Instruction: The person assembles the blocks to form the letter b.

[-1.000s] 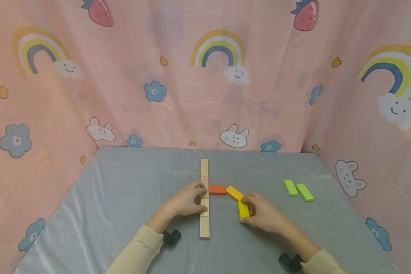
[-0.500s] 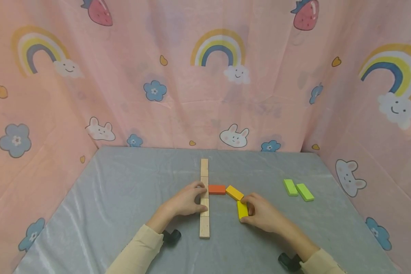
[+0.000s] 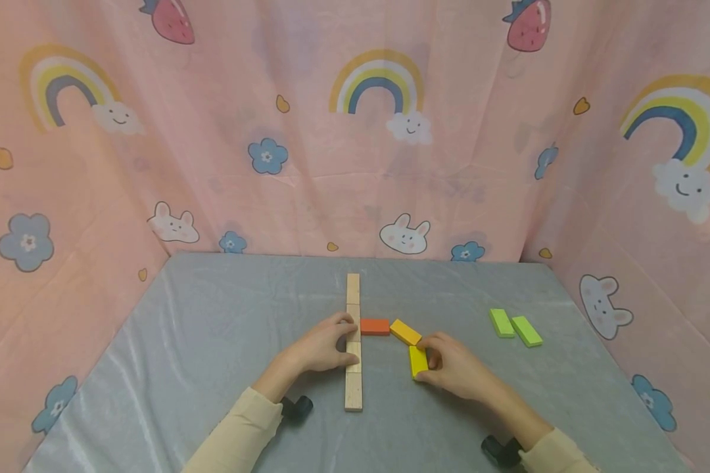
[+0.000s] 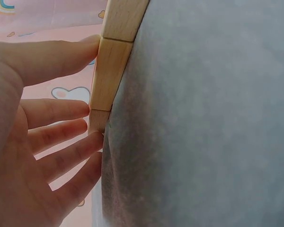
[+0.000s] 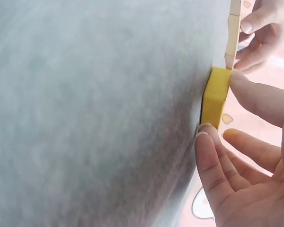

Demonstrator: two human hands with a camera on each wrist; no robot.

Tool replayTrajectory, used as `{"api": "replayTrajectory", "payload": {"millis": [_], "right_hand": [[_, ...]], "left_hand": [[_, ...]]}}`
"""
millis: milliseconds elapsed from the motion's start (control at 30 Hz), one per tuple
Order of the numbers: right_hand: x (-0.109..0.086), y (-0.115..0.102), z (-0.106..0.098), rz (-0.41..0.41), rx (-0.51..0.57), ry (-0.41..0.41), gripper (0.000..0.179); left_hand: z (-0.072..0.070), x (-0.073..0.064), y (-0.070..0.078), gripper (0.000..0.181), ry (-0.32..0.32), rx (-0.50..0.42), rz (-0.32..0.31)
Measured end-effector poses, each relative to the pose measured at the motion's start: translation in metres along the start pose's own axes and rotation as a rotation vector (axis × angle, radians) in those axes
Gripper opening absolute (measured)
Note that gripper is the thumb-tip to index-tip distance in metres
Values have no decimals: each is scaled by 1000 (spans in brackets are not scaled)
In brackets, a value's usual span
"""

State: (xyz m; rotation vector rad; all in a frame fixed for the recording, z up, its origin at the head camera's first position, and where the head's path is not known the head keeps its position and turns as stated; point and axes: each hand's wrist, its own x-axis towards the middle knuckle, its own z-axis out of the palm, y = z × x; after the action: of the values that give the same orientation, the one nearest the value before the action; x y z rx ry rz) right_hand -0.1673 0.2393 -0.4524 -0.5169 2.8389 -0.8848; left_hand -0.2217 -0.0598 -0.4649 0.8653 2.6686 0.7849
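Observation:
A straight column of natural wooden blocks (image 3: 354, 391) lies end to end on the grey cloth. My left hand (image 3: 322, 345) rests on its middle blocks, fingers fairly straight; in the left wrist view, the thumb and fingertips touch the wooden block (image 4: 106, 78). Against the column's right side lies a red block (image 3: 375, 327), followed by a slanted orange block (image 3: 405, 332). Below that, my right hand (image 3: 458, 368) pinches a yellow block (image 3: 417, 362) between thumb and fingers. The yellow block (image 5: 215, 94) lies flat, its far end close to the orange one; whether they touch I cannot tell.
Two light green blocks (image 3: 515, 328) lie side by side on the right of the grey cloth (image 3: 242, 289). A pink patterned curtain (image 3: 307, 197) surrounds the table at the back and sides. Dark wrist-worn devices (image 3: 296, 410) sit beneath both forearms.
The yellow block has shifted slightly left in my right hand, standing a little straighter below the orange block. My left hand has stayed in place on the wooden column.

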Motion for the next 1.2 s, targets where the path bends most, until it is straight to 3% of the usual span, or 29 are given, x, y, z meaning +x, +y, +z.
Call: {"api": "replayTrajectory", "payload": {"millis": [433, 633, 1200], "right_hand": [[-7, 9, -17, 15, 5, -5, 34], [-10, 16, -27, 73, -9, 10, 30], [-15, 28, -48, 87, -64, 106, 31]], "left_hand": [[0, 0, 0, 63, -3, -13, 1], [-1, 0, 0, 62, -2, -13, 12], [-1, 0, 0, 63, -7, 15, 3]]}}
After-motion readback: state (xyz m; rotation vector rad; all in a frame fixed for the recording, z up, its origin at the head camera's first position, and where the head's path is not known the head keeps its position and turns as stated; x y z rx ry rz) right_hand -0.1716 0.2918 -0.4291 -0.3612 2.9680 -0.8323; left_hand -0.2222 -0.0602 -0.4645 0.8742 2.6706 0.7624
